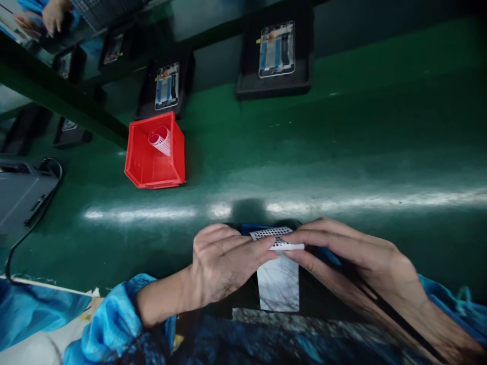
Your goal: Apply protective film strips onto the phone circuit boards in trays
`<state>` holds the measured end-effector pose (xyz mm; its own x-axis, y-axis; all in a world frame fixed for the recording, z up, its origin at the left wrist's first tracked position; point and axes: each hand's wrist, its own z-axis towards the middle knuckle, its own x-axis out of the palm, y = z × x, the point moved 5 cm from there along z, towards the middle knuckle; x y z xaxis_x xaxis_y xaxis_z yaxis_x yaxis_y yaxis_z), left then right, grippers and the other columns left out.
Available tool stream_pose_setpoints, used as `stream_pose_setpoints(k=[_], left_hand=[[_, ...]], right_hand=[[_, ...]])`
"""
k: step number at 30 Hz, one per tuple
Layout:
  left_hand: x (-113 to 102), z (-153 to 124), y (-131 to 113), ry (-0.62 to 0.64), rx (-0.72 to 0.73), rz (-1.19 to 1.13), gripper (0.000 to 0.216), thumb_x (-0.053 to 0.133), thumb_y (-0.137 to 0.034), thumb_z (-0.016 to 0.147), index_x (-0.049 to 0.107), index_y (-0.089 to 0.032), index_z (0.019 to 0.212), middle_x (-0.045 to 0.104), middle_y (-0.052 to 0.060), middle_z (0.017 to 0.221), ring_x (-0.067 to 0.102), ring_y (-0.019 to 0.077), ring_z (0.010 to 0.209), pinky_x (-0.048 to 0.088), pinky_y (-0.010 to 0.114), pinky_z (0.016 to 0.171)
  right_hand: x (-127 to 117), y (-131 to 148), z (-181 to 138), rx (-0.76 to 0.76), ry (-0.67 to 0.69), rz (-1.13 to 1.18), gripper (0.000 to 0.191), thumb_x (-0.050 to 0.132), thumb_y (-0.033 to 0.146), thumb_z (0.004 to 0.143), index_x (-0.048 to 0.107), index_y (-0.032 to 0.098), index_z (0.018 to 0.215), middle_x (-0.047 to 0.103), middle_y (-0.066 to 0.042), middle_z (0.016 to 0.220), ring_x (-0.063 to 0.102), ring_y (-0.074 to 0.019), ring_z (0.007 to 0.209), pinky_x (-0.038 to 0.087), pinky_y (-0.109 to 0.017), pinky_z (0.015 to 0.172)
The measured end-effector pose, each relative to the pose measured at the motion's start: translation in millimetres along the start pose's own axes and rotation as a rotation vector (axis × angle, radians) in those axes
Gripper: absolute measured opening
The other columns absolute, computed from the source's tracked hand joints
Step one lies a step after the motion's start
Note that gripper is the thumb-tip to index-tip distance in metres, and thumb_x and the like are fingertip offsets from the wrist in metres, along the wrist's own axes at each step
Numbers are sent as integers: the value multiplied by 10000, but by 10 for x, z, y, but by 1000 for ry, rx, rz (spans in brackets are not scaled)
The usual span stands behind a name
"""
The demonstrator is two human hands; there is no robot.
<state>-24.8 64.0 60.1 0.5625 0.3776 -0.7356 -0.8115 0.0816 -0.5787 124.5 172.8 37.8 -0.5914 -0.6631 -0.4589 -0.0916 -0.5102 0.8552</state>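
Note:
A white sheet with rows of small dark holes or dots (271,234) is bent over between my two hands near the table's front edge. My left hand (228,258) pinches its left side between thumb and fingers. My right hand (353,253) grips the right end, thumb below and fingers on top. Below the bend a plain white panel (279,284) hangs down; whether it is the same sheet I cannot tell. A long, narrow black thing (395,317) lies across my right palm and wrist, its far end hidden.
A red bin (177,152) with a rolled dotted sheet (162,140) stands left on the green table (342,147). Black trays (304,83) with opened devices (277,49) line the back. A green post (68,96), a grey box (23,197) with a cable and another person's hands (53,17) are left.

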Motion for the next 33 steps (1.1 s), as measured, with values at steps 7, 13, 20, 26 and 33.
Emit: stream_pose_setpoints(k=[7, 13, 20, 26, 33], left_hand=[[-81, 34, -86, -110, 98, 237, 97, 773, -392, 846, 775, -306, 890, 793, -106, 640, 604, 105, 487, 454, 300, 531], [-39, -2, -41, -63, 54, -26, 55, 757, -263, 868, 778, -230, 906, 841, 2, 885, 786, 151, 866, 632, 351, 972], [-1, -50, -1, 2, 34, -181, 82, 754, -190, 857, 772, -143, 922, 858, 29, 838, 816, 135, 841, 641, 192, 928], [5, -70, -14, 47, 39, -217, 72, 758, -154, 844, 782, -136, 909, 859, 61, 830, 819, 166, 820, 653, 232, 923], [39, -130, 2, 44, 67, -256, 141, 781, -140, 816, 768, -165, 954, 865, 31, 897, 813, 148, 884, 605, 187, 999]], right_hand=[[1, 20, 17, 1, 14, 4, 183, 691, 202, 903, 704, 308, 1052, 739, -10, 868, 724, -159, 736, 608, -248, 632], [-8, 17, -24, -41, 10, -71, 194, 706, 223, 880, 701, 303, 1057, 651, -13, 830, 669, -160, 691, 579, -287, 604], [13, 9, -56, -106, 7, -31, 283, 697, 180, 876, 698, 325, 1118, 724, -13, 857, 685, -187, 719, 598, -317, 596], [8, 102, 83, -121, 32, 90, 194, 682, 130, 873, 734, 291, 969, 716, -3, 758, 670, -164, 644, 587, -291, 543], [16, 88, 17, -88, 58, 120, 175, 672, 182, 879, 715, 301, 1000, 711, -9, 769, 676, -187, 654, 603, -325, 539]])
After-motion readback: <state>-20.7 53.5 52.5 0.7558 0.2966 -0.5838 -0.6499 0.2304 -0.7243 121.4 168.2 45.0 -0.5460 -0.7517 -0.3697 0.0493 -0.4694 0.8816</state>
